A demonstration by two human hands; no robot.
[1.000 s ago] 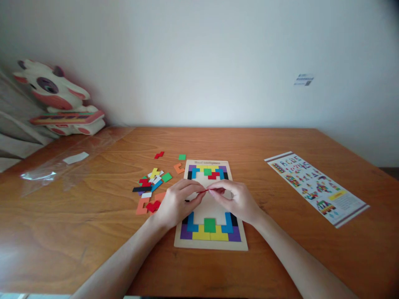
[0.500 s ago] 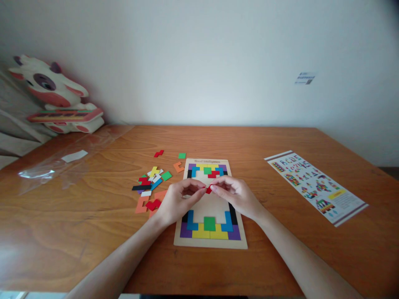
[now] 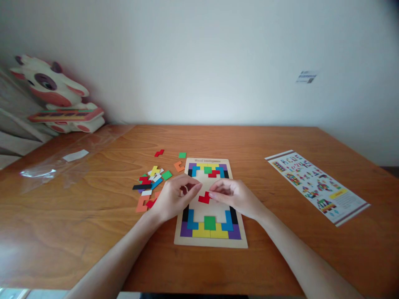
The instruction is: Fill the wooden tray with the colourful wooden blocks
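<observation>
A red zigzag puzzle piece [image 3: 204, 198] is pinched at its right end by the fingertips of my right hand [image 3: 238, 196], over the bare middle of the puzzle board [image 3: 210, 245]. Left of it, my left hand [image 3: 177, 194] holds nothing; its thumb and index finger curve toward each other with a small gap between the tips. Purple, yellow, blue, black and green pieces line the board's border, and another red zigzag piece [image 3: 213, 174] lies near its top. Both forearms cover parts of the table, and my left hand hides part of the board's left edge.
Loose coloured pieces [image 3: 167, 175] lie piled left of the board. A printed pattern sheet [image 3: 318, 187] lies at the right. Clear plastic wrapping [image 3: 43, 172] and a cow-shaped toy keyboard [image 3: 67, 114] are at the left. The table [image 3: 280, 265] meets a wall at the back.
The red piece has turned from partly hidden between both hands to flat in view, slightly lower. My left hand has let go and moved a little left.
</observation>
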